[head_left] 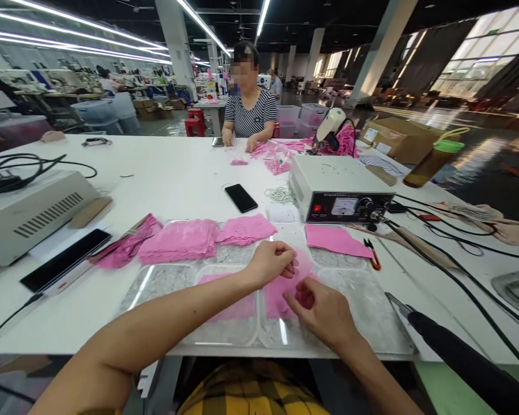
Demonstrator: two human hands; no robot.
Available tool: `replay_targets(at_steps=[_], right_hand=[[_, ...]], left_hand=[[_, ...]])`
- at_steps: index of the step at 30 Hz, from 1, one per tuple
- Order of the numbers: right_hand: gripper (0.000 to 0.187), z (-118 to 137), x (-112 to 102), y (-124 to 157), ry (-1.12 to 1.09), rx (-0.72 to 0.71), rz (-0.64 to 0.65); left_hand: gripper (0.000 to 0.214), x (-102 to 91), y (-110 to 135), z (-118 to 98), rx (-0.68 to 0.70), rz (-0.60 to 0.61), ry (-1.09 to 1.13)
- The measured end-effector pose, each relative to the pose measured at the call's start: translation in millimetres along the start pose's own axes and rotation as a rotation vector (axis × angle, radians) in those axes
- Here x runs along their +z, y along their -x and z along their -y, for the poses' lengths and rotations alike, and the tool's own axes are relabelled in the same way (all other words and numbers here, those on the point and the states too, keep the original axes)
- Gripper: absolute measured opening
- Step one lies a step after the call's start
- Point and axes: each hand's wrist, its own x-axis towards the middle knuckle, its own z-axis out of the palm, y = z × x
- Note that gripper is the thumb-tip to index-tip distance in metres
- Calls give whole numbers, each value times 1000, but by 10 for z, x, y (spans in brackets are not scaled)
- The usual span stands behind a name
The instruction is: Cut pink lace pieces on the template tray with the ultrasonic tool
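My left hand [271, 264] is closed in a pinch on a thin, sheer pink fabric piece [303, 262], raised above the work surface. Below it, more pink fabric [280, 298] lies flat on the clear plastic-covered mat [346, 305]. My right hand [328, 311] hovers at the near right side of this fabric, fingers curled and thumb apart, with nothing visible in its grasp. A thick pink stack [177, 241] and a smaller pink stack [246, 229] lie beyond my left forearm. Another folded pink cloth [337, 240] rests to the right.
Orange-handled snips [374, 255] lie right of the mat. A black pen-like tool [454, 346] on a cable points in from the right. Behind stand a control box [343, 187] and a phone [241, 198]. Across the white table [168, 167], a person in stripes [249, 112] handles small items.
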Motion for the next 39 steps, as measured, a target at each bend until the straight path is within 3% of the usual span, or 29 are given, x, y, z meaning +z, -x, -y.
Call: replay_targets(at_steps=[4,9,11,14,19,22,32,35,39], right_hand=[[14,216,271,-122,103,-168,-49],[15,420,346,-161,59,-426,-81],[17,460,337,-183,19,-455,-46],[17,445,317,-274,-40,-377,56],[18,405,283,-517,-74,-137,283],[19,477,268,-575,-58,-102,320],[17,603,144,-287,-67,-371,545],[18,559,148,-238,9,-431,514],[20,483,231,-200,41,-541,382]], left_hand=[[17,-433,217,9,-5,-144,104],[13,-1073,640,228,-40,-312,171],[14,-1266,833,353,-68,-358,188],[17,-1438,1082,530,-121,-386,203],[24,-1516,1309,714,-164,-368,191],[31,-1522,1357,774,-151,-334,159],[41,-1527,1375,849,-195,-311,202],[40,-1530,1376,845,-212,-304,218],[35,-1534,1373,828,-229,-300,226]])
